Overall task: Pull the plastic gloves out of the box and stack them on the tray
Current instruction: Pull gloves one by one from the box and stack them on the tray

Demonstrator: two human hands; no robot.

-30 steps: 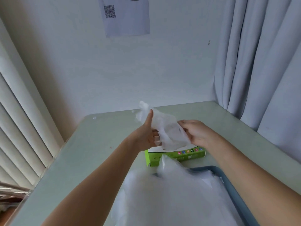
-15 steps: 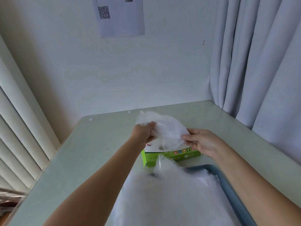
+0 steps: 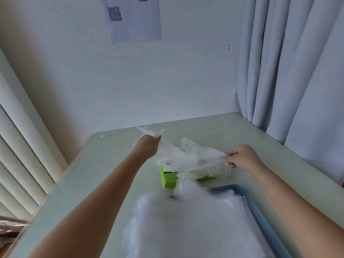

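While 1 plastic glove [image 3: 188,158] is held spread above the green box [image 3: 168,180], the left hand [image 3: 148,148] clasps its 10 o'clock end in a closed grip and the right hand [image 3: 242,158] pinches its 3 o'clock edge. Step in hand: flattening the drawn glove. Next move, by judgement: carry it toward 6 o'clock, lay it flat on the pile [image 3: 195,224] in the blue tray [image 3: 260,211].

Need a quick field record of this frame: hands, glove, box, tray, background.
left hand: grips one end of the glove
right hand: pinches the other end
glove: clear plastic, stretched between the hands above the box
box: green, on the table, beyond the tray
tray: blue, holds a pile of gloves
background: paper sheet with a QR code; curtain at right
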